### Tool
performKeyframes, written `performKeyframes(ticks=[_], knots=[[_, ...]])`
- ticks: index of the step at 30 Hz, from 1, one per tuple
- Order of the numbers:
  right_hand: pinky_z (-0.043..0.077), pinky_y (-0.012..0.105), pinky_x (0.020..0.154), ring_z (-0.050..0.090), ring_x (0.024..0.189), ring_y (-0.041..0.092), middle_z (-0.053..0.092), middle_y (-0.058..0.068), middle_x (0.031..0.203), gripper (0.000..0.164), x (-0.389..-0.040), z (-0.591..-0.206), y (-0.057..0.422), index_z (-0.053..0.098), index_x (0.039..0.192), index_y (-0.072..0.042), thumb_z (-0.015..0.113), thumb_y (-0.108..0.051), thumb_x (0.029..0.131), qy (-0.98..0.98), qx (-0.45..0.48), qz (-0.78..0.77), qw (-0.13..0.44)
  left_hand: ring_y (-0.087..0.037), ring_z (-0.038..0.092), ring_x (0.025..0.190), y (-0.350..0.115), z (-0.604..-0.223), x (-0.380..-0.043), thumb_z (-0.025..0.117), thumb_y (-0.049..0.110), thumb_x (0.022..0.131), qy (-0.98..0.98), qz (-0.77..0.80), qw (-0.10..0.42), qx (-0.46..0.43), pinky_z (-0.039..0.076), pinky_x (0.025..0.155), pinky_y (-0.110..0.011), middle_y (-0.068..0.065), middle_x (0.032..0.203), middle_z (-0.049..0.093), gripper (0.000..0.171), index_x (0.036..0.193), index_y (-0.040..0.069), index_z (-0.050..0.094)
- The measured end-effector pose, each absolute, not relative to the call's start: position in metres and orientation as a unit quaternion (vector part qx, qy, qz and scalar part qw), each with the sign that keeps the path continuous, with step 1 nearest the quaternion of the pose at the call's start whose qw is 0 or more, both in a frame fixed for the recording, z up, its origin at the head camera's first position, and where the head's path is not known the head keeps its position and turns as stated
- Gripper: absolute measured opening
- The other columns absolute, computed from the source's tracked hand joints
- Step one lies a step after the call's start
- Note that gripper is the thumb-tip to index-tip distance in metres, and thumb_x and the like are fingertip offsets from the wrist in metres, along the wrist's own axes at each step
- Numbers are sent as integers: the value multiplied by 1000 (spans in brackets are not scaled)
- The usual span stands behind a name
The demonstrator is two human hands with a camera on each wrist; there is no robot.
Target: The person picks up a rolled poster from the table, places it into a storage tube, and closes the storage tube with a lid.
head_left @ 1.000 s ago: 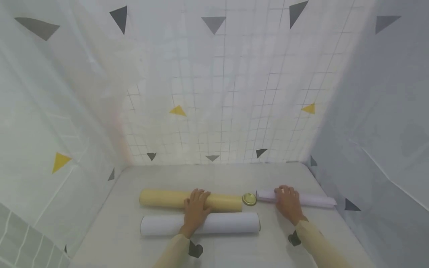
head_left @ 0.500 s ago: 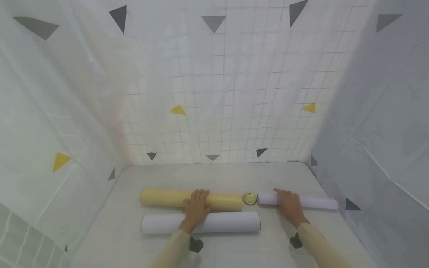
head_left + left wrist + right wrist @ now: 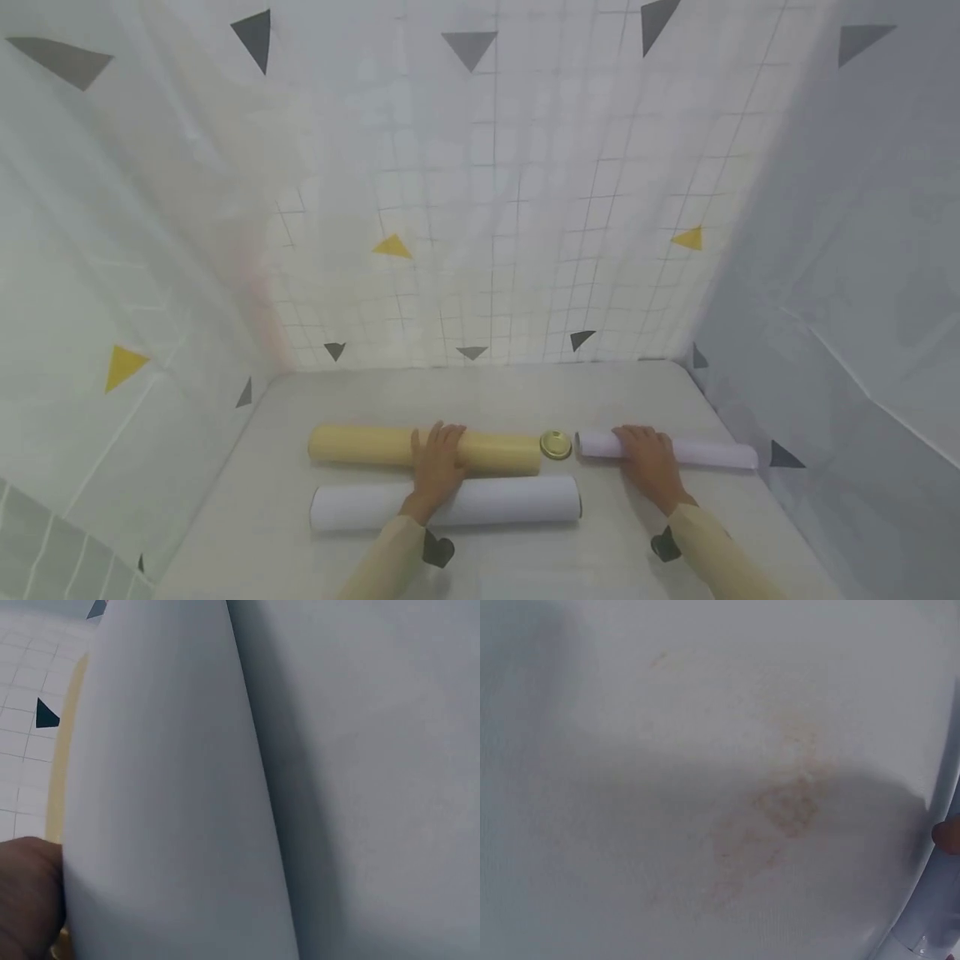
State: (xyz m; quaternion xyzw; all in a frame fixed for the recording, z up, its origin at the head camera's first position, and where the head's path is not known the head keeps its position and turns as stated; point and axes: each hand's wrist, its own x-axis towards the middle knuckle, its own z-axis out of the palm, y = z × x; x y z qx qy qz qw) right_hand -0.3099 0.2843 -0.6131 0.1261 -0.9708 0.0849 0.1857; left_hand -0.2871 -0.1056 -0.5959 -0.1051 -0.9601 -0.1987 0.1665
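Note:
My left hand (image 3: 437, 467) rests on a pale yellow roll (image 3: 352, 444), its fingers spread over the top. Its wrist passes above a thicker white roll (image 3: 517, 500), which lies nearer me and fills much of the left wrist view. On the right, my right hand (image 3: 651, 467) holds a thin lilac-white paper roll (image 3: 712, 452), the fingers bent over its far side. In the right wrist view, a digit (image 3: 946, 836) touches the near side of that roll. Between the yellow and lilac rolls lies a round gold-coloured lid (image 3: 556, 444).
All of it lies on a white-covered table (image 3: 480, 392). Behind stands a pale sheet (image 3: 465, 200) with grid lines and grey and yellow triangles. Similar sheeting closes in the left and right sides. Each wrist wears a dark strap.
The lilac roll has turned slightly toward me, and the loose edge at its right end now lies wound in. My right hand shifted slightly toward me with it; the left stays on the yellow roll.

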Motion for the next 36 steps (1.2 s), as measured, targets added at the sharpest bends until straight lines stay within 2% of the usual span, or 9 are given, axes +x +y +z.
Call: performKeyframes(ticks=[6,12,15,23,27,36], knots=[[37,71,113,60,126,44,69,22,128,47,-309,-610,283,62,128,1,74,2,83,-971,126,92,179,-39,53,137,-107,-598,-290,87,13,70,-957,-204,173,-111,20,119,-77,-9,133,68,65,131,12,63],[36,72,112,63,122,45,71,22,126,50,-306,-609,282,62,128,2,76,3,80,-966,144,105,188,-33,59,130,-105,-591,-286,90,14,70,-949,-239,180,-103,16,120,-77,-9,132,69,63,128,14,66],[36,73,112,63,122,44,71,22,127,50,-306,-610,283,62,128,1,77,1,81,-966,144,105,188,-33,61,128,-104,-588,-284,91,11,68,-946,-243,186,-102,18,119,-78,-9,131,69,62,125,13,66],[45,65,105,66,116,42,73,20,123,52,-307,-608,278,65,126,0,82,-1,77,-962,147,91,211,-29,61,129,-102,-588,-285,91,11,68,-948,-217,204,-108,26,117,-75,-7,134,68,64,126,16,64],[45,62,107,66,118,41,72,20,125,53,-307,-603,270,64,128,-1,83,-3,78,-962,149,103,204,-27,61,129,-103,-592,-286,93,13,67,-947,-197,225,-116,31,115,-74,-5,136,67,67,127,17,63],[48,58,107,66,119,37,73,15,125,60,-307,-594,253,64,131,-5,85,-3,75,-952,184,134,205,-24,59,131,-103,-601,-286,94,15,65,-944,-177,253,-113,32,116,-70,0,137,66,74,130,21,59]])
